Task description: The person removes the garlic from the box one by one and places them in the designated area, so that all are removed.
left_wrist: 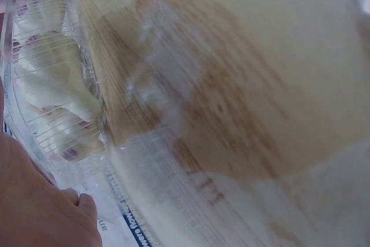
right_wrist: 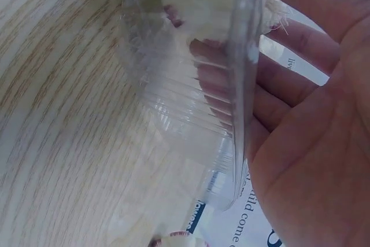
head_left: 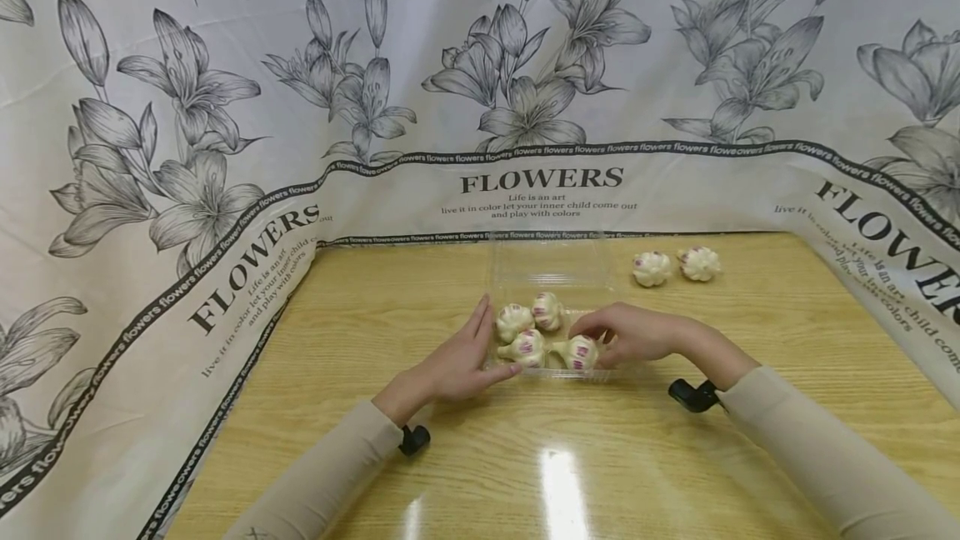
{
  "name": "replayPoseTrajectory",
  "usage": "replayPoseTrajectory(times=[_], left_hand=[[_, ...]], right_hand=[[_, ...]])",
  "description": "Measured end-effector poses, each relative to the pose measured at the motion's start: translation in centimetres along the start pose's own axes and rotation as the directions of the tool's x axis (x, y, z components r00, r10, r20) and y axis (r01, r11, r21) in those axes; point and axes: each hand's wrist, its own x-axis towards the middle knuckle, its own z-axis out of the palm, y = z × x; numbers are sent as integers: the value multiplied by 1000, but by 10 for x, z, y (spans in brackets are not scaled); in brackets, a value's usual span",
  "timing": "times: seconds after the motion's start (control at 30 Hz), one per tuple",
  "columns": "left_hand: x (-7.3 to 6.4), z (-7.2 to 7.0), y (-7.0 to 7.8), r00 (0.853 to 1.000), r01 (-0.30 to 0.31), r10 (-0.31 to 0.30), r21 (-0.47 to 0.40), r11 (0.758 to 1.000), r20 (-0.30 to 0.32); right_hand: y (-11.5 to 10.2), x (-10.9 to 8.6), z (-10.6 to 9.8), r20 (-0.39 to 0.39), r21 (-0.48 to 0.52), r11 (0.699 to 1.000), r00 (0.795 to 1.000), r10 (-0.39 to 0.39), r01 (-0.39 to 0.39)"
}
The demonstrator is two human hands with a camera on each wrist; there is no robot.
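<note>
A clear plastic clamshell box (head_left: 555,372) with ridged walls lies with its lid (head_left: 550,261) folded back. Garlic bulbs with purple streaks fill its left half: one at back left (head_left: 514,322), one at the back middle (head_left: 547,311) and one in front (head_left: 528,348). My right hand (head_left: 637,333) reaches over the right wall, its thumb and fingers around a garlic bulb (head_left: 581,352) in the front right corner. Through the box wall, the right wrist view shows those fingers inside. My left hand (head_left: 455,363) rests its straight fingers along the left wall, thumb at the front rim.
Two more garlic bulbs, one nearer the box (head_left: 651,268) and one farther right (head_left: 700,263), lie on the wooden table (head_left: 360,298) at back right. A flower-printed cloth (head_left: 390,198) rises along the table's back and sides.
</note>
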Motion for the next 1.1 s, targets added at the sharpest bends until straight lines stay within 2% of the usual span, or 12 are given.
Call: replayPoseTrajectory(times=[0.27, 0.77, 1.1], left_hand=[[1, -1, 0, 1000, -4, 4, 10, 1000, 2], [0, -2, -1, 1000, -11, 11, 13, 1000, 0], [0, -1, 0, 1000, -12, 12, 21, 1000, 6]], right_hand=[[1, 1, 0, -41, -4, 1000, 999, -7, 7], [3, -5, 3, -158, 77, 997, 987, 15, -3], [3, -6, 6, -178, 99, 995, 984, 6, 12]])
